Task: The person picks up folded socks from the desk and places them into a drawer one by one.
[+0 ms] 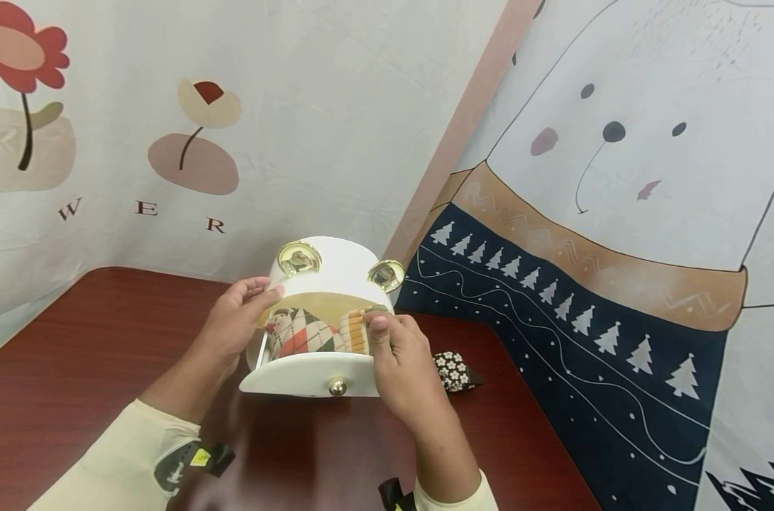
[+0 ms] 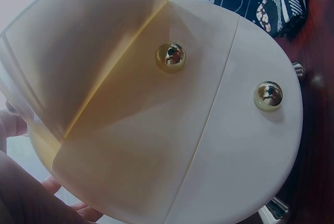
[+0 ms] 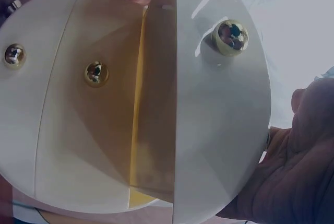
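Observation:
A white rounded drawer cabinet (image 1: 348, 262) with gold knobs and two round gold feet lies tipped on the table. Its top drawer (image 1: 297, 376) is pulled out, with an argyle sock (image 1: 303, 333) and an orange-striped sock (image 1: 353, 332) inside. My left hand (image 1: 233, 323) holds the cabinet's left side, thumb near the drawer opening. On the right, my right hand (image 1: 408, 365) grips the drawer's side, thumb at its top edge beside the striped sock. The two lower drawer fronts (image 2: 130, 145) appear closed in the left wrist view. Some fingertips are hidden behind the cabinet.
Black-and-white floral socks (image 1: 453, 370) lie on the dark red table (image 1: 61, 341), right of the cabinet. Behind stand a cloth backdrop with flowers (image 1: 335, 106) and one with a bear drawing (image 1: 616, 213).

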Tool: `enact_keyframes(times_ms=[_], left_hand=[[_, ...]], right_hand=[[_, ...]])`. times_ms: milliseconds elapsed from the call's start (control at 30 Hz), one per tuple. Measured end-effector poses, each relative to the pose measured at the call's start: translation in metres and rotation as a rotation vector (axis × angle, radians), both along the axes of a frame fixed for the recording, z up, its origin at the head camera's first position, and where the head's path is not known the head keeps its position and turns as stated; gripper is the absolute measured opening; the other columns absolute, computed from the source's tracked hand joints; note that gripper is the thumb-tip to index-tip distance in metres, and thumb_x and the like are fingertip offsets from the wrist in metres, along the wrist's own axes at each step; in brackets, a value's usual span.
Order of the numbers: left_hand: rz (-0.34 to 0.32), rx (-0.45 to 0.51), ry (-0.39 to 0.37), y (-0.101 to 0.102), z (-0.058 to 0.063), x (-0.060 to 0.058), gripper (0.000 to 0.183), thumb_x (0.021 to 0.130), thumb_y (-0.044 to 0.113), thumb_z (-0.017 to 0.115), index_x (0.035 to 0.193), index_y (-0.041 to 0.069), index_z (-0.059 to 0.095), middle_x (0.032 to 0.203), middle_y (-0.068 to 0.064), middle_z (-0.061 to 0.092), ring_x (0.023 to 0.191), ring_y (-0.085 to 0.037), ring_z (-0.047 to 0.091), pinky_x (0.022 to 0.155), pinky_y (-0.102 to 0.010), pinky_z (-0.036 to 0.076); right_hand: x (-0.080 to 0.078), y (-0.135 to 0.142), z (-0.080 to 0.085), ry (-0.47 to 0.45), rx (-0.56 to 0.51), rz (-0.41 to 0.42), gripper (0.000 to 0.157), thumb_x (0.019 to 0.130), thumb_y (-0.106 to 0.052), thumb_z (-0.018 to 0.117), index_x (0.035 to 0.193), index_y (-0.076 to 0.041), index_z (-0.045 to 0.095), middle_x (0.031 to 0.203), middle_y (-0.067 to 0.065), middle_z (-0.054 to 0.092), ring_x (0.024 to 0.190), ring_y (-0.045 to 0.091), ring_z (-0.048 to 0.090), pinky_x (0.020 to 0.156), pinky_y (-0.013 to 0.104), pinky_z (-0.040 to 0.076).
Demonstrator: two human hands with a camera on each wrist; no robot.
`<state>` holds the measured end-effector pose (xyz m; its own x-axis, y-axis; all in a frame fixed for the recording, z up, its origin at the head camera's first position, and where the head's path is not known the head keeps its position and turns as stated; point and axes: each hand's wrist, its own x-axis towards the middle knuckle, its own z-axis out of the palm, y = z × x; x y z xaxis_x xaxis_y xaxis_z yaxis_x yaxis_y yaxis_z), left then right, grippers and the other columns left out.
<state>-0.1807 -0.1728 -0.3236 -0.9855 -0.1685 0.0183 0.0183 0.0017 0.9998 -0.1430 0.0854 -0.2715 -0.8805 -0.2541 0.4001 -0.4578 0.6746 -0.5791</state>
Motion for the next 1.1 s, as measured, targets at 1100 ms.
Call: enact_keyframes(times_ms=[1100], left_hand=[[0.002, -0.023, -0.008, -0.001, 0.0, 0.0, 0.073, 0.111, 0.045, 0.057, 0.167, 0.004, 0.035, 0.164, -0.021, 0.043, 0.111, -0.01, 0.057, 0.085, -0.019, 0.053]], right_hand=[[0.007, 0.037, 0.009, 0.092, -0.141, -0.129, 0.086, 0.113, -0.066, 0.014, 0.135, -0.009, 0.074, 0.127, 0.017, 0.073, 0.101, 0.025, 0.069, 0.088, 0.043, 0.055]])
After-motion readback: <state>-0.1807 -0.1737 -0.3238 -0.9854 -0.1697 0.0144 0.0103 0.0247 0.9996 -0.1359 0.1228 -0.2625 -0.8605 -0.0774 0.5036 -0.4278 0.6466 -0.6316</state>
